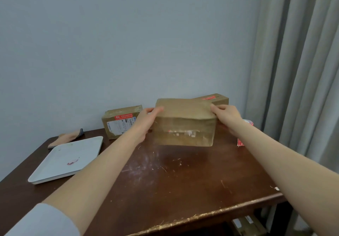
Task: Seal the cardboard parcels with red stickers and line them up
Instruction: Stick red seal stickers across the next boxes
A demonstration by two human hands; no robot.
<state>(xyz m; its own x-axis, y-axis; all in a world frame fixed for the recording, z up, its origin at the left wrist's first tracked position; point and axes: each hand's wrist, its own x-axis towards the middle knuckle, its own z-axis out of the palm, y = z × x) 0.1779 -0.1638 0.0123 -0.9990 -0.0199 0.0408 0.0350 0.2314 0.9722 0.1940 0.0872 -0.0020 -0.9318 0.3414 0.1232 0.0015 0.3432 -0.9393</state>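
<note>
I hold a brown cardboard parcel above the middle of the table, its front face showing torn label remains. My left hand grips its left end, thumb over the top edge. My right hand grips its right end. Behind it at the wall stands a second parcel with a red sticker on top. A third parcel with a red sticker and a shipping label stands to the left by the wall. A roll of red stickers and a loose strip lie at the right.
A white tray with a pink scrap sits on the left of the dark wooden table. A folded cloth lies behind the tray. Grey curtains hang at the right. Boxes show under the table's front edge.
</note>
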